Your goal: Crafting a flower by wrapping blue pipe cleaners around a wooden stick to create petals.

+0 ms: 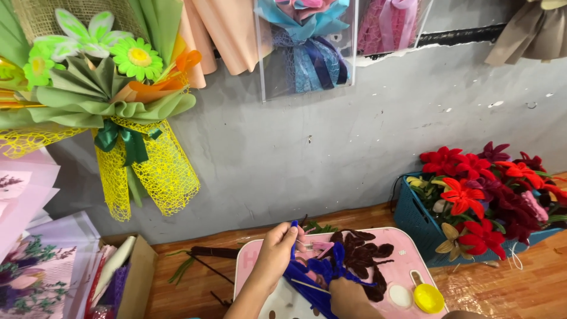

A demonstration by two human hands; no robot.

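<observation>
My left hand [273, 253] pinches the upright end of a blue fuzzy pipe-cleaner piece [322, 269] over a pink board [394, 248]. My right hand [348, 297] grips the lower part of the same blue bundle near the frame's bottom edge. Dark brown pipe-cleaner petals [361, 253] lie on the board just right of my hands. A yellow lid [429, 298] and a white round pad [401, 295] sit on the board's near right corner.
A teal basket [413, 212] of red and maroon fuzzy flowers [472, 195] stands at the right on the wooden floor. A green and yellow mesh bouquet [118, 106] hangs on the grey wall at left. Cardboard box [139, 274] and paper sheets lie at lower left.
</observation>
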